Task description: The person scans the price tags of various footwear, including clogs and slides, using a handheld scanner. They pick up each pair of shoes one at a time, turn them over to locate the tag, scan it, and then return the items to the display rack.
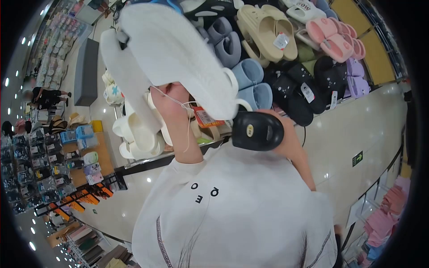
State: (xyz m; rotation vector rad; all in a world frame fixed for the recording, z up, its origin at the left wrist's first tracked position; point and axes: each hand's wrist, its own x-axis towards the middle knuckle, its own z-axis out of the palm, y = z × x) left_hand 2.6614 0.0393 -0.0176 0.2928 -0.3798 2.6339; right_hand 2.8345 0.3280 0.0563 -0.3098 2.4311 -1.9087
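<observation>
My left hand (172, 96) is closed on a pair of large white slippers (170, 49), which hide most of its fingers. A thin white string and a red-and-white tag (206, 117) hang beside this hand. My right hand (286, 134) is wrapped round a black handheld scanner (258, 131) with a small yellow round label. The scanner is close to the lower right end of the white slippers; whether they touch is unclear. Behind the hands are cream slippers (139, 138), blue slippers (255, 96) and black slippers (292, 96) on a display.
Beige clogs (268, 31) and pink slippers (330, 38) lie farther back on the display. A grey bench (86, 73) stands at the left, near a person in dark clothes (47, 97). Packaged goods hang on racks (38, 165) at the far left; pink goods (384, 214) are at the lower right.
</observation>
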